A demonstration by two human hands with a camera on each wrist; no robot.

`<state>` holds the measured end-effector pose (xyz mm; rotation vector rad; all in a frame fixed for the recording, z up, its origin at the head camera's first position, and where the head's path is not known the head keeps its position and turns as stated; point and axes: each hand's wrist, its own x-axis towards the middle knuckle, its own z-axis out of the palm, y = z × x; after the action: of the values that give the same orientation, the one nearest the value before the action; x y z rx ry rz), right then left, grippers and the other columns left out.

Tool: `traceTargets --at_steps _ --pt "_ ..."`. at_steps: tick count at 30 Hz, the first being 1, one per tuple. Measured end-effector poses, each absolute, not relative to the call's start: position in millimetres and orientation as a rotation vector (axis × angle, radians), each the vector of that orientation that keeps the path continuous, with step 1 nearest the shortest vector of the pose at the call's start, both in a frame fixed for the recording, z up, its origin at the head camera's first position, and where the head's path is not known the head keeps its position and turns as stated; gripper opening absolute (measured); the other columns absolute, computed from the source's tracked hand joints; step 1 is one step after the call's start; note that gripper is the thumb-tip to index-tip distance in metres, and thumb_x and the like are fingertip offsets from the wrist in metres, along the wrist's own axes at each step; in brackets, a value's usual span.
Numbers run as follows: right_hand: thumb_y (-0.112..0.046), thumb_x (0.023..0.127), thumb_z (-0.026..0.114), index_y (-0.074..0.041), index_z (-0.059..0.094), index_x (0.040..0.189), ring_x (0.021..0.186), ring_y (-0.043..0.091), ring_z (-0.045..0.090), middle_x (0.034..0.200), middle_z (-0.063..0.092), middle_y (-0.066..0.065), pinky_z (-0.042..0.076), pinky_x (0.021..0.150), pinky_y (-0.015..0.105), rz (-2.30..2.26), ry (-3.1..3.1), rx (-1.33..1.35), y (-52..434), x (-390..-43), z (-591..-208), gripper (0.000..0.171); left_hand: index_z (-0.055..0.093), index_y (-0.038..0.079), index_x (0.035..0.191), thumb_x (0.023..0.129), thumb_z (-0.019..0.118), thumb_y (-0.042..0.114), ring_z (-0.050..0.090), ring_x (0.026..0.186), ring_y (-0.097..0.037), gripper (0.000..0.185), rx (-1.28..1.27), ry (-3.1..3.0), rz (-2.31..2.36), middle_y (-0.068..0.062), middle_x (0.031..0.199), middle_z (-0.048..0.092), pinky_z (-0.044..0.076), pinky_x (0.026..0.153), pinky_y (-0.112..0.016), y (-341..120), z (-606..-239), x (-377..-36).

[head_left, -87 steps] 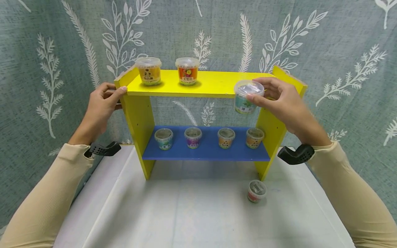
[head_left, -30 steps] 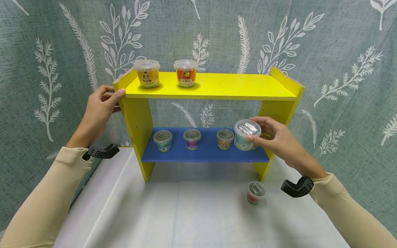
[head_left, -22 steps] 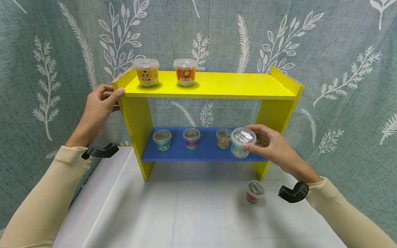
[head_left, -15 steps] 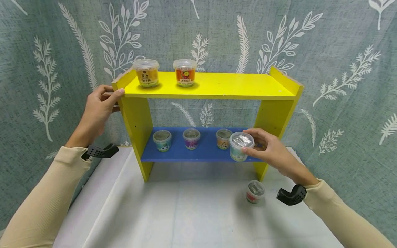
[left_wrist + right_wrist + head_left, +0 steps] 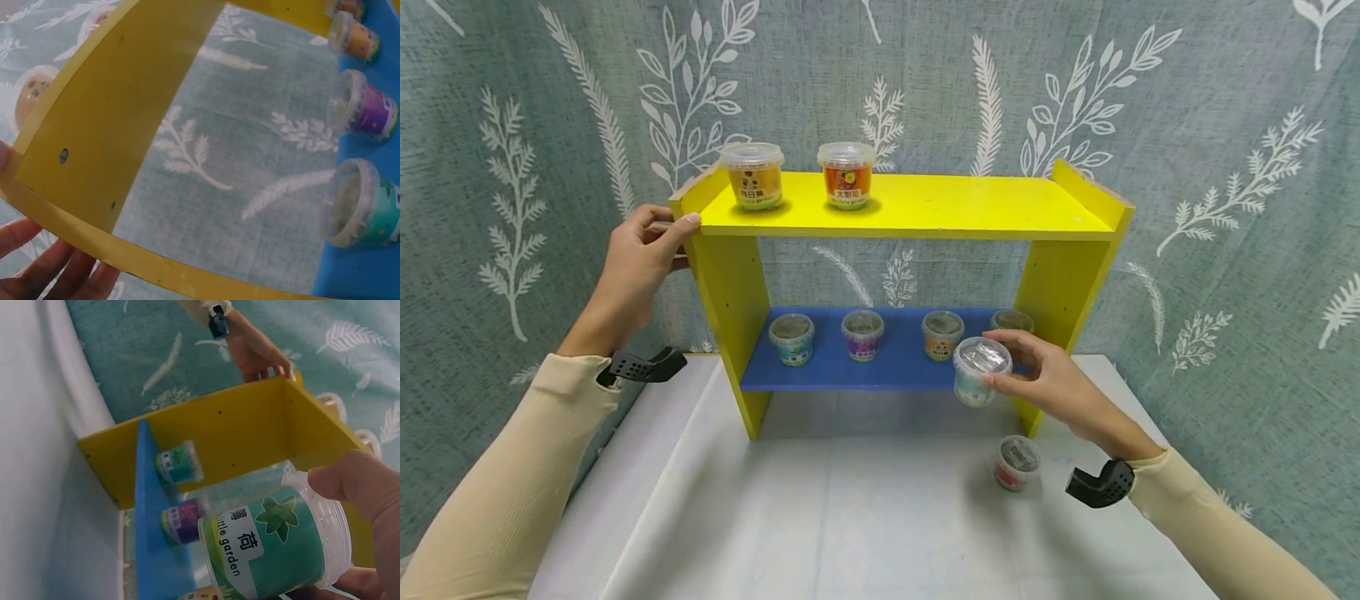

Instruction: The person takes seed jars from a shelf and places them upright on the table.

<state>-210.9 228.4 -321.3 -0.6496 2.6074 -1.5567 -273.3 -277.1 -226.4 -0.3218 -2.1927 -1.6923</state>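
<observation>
My right hand (image 5: pixel 994 360) grips a clear-lidded cup with a green mint label (image 5: pixel 976 375) by its rim, in the air just in front of the blue lower shelf (image 5: pixel 835 373), near the right end. The right wrist view shows the same cup (image 5: pixel 275 550) tilted, with my thumb (image 5: pixel 362 484) on its lid edge. My left hand (image 5: pixel 655 237) grips the top left corner of the yellow shelf unit (image 5: pixel 925 208); its fingers (image 5: pixel 56 275) curl under the yellow side panel (image 5: pixel 112 125).
Two lidded cups, yellow (image 5: pixel 752 175) and orange (image 5: pixel 847 173), stand on the top board. Several small cups stand on the blue shelf, among them a teal one (image 5: pixel 792 337) and a purple one (image 5: pixel 862 333). A red-labelled cup (image 5: pixel 1017 462) stands on the white table (image 5: pixel 850 517).
My right hand has carried the green cup down from the top board's right end to the front of the blue shelf, drifting left and lower. The left hand has stayed put.
</observation>
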Motion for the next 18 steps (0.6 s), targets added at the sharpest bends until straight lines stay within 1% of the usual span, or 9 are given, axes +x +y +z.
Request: traceTargets --at_steps 11,18 --pt "-0.026 0.093 0.079 -0.013 0.051 0.146 0.132 0.035 0.054 0.141 0.057 0.01 0.055 0.094 0.029 -1.609 2.536 -0.614 232.6 -212.8 -343.1 0.061 0.054 0.017 0.125 0.1 0.065 0.045 0.061 0.106 -0.017 0.04 -0.304 -2.207 -1.668 -0.001 0.119 0.06 0.053 0.083 -0.018 -276.5 -226.3 -273.6" --pt "-0.028 0.094 0.078 -0.015 0.05 0.148 0.136 0.036 0.051 0.144 0.056 0.008 0.055 0.094 0.029 -1.576 2.559 -0.621 236.0 -214.2 -360.0 0.062 0.054 0.017 0.125 0.1 0.065 0.045 0.062 0.105 -0.017 0.039 -0.307 -2.205 -1.664 0.0 0.119 0.061 0.053 0.083 -0.018 -276.9 -227.4 -273.8"
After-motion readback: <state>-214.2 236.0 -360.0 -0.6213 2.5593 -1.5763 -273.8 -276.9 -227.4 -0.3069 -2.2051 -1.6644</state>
